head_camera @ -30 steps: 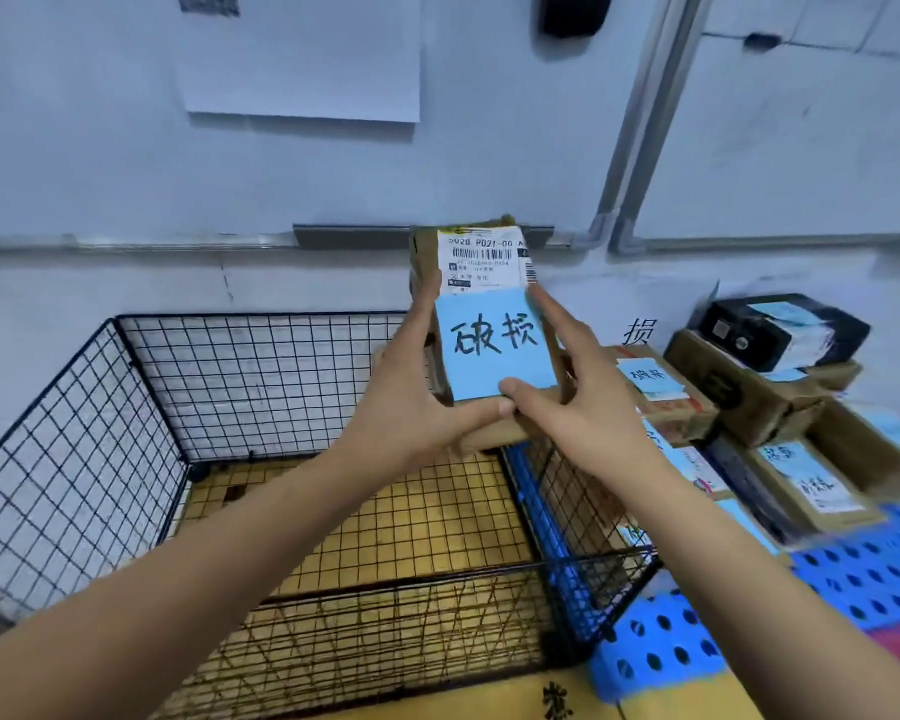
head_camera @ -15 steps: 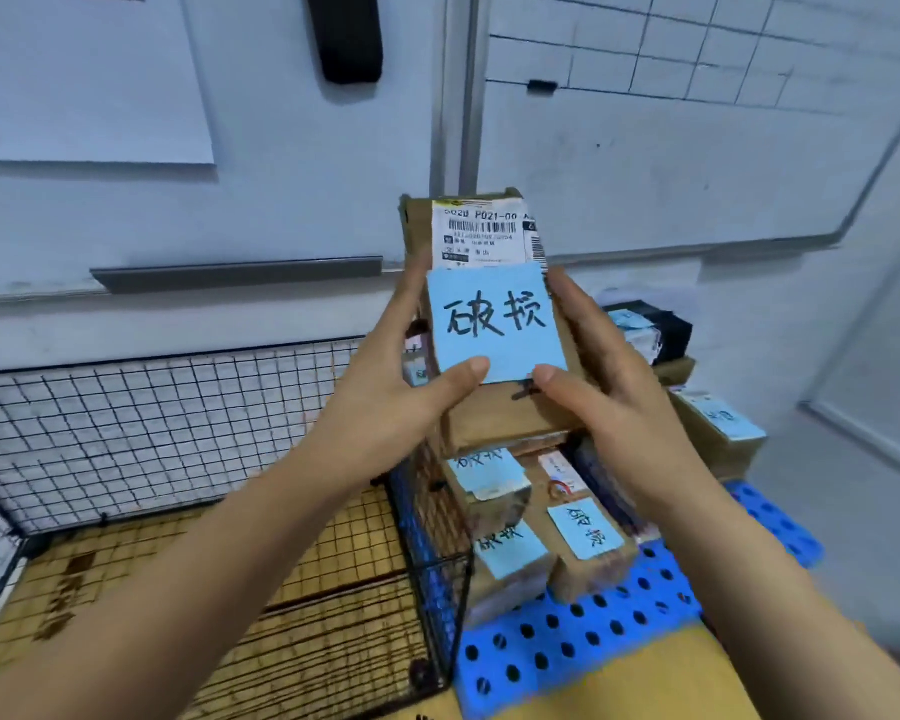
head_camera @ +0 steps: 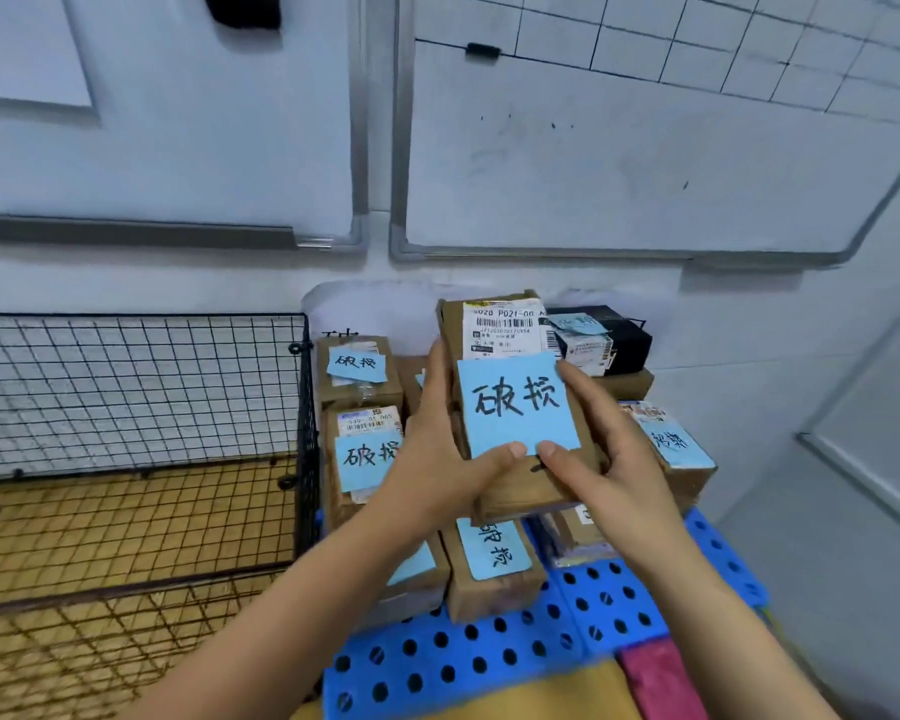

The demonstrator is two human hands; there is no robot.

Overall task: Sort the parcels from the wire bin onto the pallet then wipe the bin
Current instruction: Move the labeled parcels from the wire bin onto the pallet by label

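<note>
Parcel (head_camera: 520,407), brown cardboard with a blue handwritten note under a shipping label, is held upright above the blue pallet (head_camera: 489,662), clear of the stack. Well left of the grip: wire bin (head_camera: 141,397), no parcels seen in its visible part. Just left of the grip, stacked tagged parcels (head_camera: 365,454) are set against the bin wall. Left hand (head_camera: 437,475) is wrapped round the parcel's left edge, thumb on the note's lower edge. Right hand (head_camera: 614,475) is curled round the right edge likewise. Below the grip: a flat parcel (head_camera: 494,563). Behind and right: a black box (head_camera: 614,337) and a side parcel (head_camera: 676,454).

Step judged: placement on the pallet. A free, level spot is called for. The crowded stack stands in the way, so a topple is possible.
</note>
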